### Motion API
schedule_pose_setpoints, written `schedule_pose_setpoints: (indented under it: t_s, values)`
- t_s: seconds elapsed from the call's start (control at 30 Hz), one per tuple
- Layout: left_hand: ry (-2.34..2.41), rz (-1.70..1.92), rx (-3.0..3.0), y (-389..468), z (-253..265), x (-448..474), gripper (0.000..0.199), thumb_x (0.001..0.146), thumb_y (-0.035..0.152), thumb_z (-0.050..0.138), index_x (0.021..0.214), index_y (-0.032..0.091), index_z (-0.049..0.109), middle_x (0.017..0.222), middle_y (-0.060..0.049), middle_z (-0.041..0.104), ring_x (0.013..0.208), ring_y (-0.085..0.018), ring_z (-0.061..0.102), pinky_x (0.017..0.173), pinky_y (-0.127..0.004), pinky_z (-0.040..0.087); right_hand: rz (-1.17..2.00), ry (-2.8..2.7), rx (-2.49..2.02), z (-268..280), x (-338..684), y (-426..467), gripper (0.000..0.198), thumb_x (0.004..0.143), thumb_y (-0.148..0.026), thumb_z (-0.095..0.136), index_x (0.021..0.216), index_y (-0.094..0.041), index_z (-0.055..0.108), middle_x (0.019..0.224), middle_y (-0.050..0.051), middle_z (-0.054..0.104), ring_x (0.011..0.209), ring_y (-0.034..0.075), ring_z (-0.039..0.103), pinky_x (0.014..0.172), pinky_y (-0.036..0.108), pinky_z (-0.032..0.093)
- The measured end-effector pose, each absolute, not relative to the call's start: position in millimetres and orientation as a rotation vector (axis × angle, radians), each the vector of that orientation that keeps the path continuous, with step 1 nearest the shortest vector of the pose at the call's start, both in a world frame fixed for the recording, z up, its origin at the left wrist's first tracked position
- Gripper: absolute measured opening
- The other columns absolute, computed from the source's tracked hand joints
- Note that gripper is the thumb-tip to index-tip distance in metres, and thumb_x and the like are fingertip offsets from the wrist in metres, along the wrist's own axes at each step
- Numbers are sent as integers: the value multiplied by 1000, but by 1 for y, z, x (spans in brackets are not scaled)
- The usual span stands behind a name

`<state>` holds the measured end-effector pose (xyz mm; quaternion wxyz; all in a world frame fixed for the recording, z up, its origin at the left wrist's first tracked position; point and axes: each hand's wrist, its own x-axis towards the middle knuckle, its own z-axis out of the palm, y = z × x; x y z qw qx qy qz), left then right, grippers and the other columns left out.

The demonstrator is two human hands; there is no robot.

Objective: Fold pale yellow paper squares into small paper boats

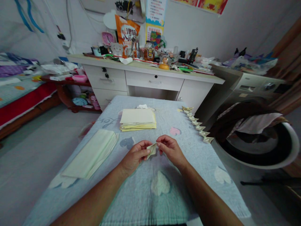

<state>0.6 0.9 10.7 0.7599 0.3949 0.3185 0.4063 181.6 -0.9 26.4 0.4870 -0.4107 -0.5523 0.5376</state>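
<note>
Between my two hands, above the middle of the cloth-covered table, is a small folded piece of pale yellow paper (152,150). My left hand (138,152) pinches its left side between thumb and fingers. With thumb and fingertips, my right hand (169,147) grips its upper right corner. Beyond the hands lies a stack of pale yellow paper (138,116). Left of my left hand, long pale green-white sheets (90,153) lie flat, with creases along one side. Along the table's right edge runs a row of small folded paper pieces (199,128) with pointed ends.
A blue tablecloth (183,194) with heart patterns covers the table. White crumpled tissue (142,106) lies behind the stack. Further back stands a cluttered white desk (152,80). To the right is a washing machine (246,84) beside a round open door (291,141); a bed (23,94) is at left.
</note>
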Motion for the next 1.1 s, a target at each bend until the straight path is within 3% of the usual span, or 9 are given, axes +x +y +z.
schedule_pose_setpoints:
  t_s: [0.3,0.47,0.67,0.97,1.1]
  values:
    - [734,890,897,-1,12,3,30,74,34,71,97,16,63,70,1,58,56,-8,45,53,-22,30,1244,-1450,-1063,34,187,-1,22,80,-39,66,78,-17,62,59,-4,53,51,9,48,50,21,39]
    - [754,921,874,0,12,0,30,74,33,71,98,16,63,87,-3,61,58,-7,46,53,-21,32,1127,-1446,-1217,50,224,-1,23,76,-39,68,73,-17,62,59,-3,54,52,9,48,50,21,41]
    - [774,897,900,-1,8,-4,27,78,30,68,101,17,63,89,-2,61,60,-7,46,55,-21,35,789,-1257,-1540,59,310,-13,29,70,-44,68,72,-15,64,59,-1,56,53,11,51,49,23,41]
    - [782,848,990,-2,9,-5,25,80,29,65,101,16,63,86,-2,59,59,-7,44,56,-21,35,224,-951,-1928,18,404,-31,38,67,-46,60,75,-11,70,55,5,61,50,15,52,48,26,37]
    - [800,833,983,-1,8,-6,26,80,29,66,102,16,62,86,-2,59,60,-7,45,57,-21,36,112,-972,-2057,7,416,-31,39,68,-45,57,76,-11,73,58,8,66,54,19,57,51,27,37]
